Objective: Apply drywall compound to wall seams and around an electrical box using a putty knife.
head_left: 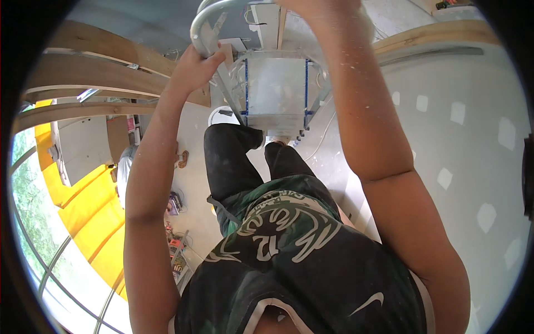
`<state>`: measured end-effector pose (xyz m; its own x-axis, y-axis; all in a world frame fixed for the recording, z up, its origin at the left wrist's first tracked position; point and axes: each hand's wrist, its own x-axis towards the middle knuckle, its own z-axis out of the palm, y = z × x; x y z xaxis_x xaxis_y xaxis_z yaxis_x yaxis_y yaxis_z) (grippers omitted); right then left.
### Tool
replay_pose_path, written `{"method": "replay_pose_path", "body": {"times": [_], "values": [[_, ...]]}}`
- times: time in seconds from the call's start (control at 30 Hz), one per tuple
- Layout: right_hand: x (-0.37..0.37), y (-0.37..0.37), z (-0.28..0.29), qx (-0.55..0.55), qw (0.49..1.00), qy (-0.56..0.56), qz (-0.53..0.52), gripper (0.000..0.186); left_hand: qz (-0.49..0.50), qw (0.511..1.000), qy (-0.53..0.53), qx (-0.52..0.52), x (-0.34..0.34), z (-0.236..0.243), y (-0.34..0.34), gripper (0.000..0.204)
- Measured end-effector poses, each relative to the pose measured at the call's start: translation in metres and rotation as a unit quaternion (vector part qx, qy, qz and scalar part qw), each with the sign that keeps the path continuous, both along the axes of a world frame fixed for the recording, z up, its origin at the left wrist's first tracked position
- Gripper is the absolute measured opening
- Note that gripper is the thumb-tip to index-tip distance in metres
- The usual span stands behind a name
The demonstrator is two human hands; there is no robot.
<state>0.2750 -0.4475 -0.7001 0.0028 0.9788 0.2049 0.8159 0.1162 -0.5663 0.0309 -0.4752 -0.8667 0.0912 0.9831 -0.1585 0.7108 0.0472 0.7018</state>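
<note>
The curved grey metal handrail (203,26) of a platform ladder loops across the top. My left hand (197,68) is wrapped around its left side, fingers closed. My right hand (334,6) is raised at the top edge, close to the rail's right end. Its fingers are cut off by the frame, so what it touches or holds cannot be seen. Below my hands is the ladder's flat grey platform (276,83) with blue side edges. One of my shoes (278,139) shows at the ladder's near side, my left knee bent beside it.
Long wooden beams (100,75) run along the left, above a yellow sheet (100,234). A white bucket (214,118) stands beside the ladder. Tools and boxes (177,256) clutter the floor at lower left. To the right rises a grey wall (445,145) with pale patches and a wooden beam (434,38).
</note>
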Motion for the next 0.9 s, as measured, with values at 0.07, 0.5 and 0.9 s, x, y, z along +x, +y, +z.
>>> {"method": "replay_pose_path", "body": {"times": [0.07,0.5,0.9], "values": [[0.003,0.004,0.002,-0.027,0.999,0.032,0.026,0.037,0.001,0.999,-0.039,-0.002,-0.004,-0.003,0.0,0.039],[0.019,0.015,-0.015,0.07,0.995,0.043,0.053,0.04,0.038,0.998,-0.018,-0.048,0.014,0.011,-0.005,0.04],[0.004,0.024,-0.017,0.068,0.998,-0.006,0.017,0.041,0.017,0.999,-0.005,0.045,0.009,-0.011,-0.004,0.037]]}}
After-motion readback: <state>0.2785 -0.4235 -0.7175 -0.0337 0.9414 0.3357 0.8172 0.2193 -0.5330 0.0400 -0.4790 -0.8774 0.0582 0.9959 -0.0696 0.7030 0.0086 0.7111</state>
